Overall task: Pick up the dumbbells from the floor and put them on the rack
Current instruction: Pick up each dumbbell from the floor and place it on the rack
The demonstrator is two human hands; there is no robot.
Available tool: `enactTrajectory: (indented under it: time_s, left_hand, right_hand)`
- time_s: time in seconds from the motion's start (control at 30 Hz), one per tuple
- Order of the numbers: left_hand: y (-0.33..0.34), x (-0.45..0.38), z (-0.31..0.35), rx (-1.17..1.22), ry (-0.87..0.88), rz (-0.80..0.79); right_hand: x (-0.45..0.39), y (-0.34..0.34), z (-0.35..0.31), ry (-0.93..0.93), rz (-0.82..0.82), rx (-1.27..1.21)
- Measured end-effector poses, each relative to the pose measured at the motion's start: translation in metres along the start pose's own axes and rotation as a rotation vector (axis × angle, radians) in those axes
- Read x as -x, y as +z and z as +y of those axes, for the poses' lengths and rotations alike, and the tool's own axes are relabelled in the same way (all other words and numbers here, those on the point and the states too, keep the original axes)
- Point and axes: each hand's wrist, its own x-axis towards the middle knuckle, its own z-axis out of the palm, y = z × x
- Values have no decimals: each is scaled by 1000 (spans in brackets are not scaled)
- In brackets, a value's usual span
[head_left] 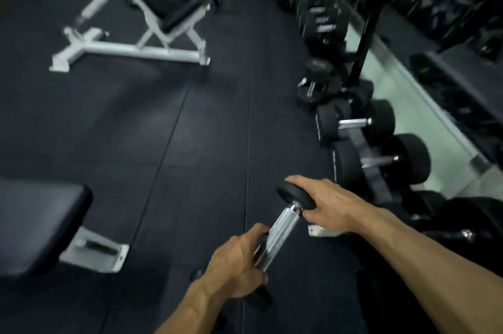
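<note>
1. The dark rubber floor (168,121) is laid in mats with visible seams.
2. A white-framed bench (141,23) stands on it at the far left.
3. Large dumbbells (353,124) lie along its right edge, beside the rack (364,34).
</note>
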Motion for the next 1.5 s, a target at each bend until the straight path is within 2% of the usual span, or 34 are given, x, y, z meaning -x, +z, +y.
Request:
enactTrajectory:
  time_s: [0.17,0.37,0.8,1.23,1.37,1.5]
  left_hand:
    - [-49,-4,80,13,95,22]
    - [-71,-50,164,-73,172,-43]
    - [-33,-272,355,-145,300,-235]
    - [33,-430,506,-201,412,-326]
    - [34,-473,531,-248,422,-361]
    - [36,-501,533,-252,402,-399]
  right_hand:
    - [36,-91,-4,28,83,48]
    - [61,-163,49,125,124,-13]
    - [52,-306,272,255,228,-130]
    - [68,-394,448,471,351,-107]
    - [56,-408,484,507,397,-140]
    - [36,-402,508,556,356,-130]
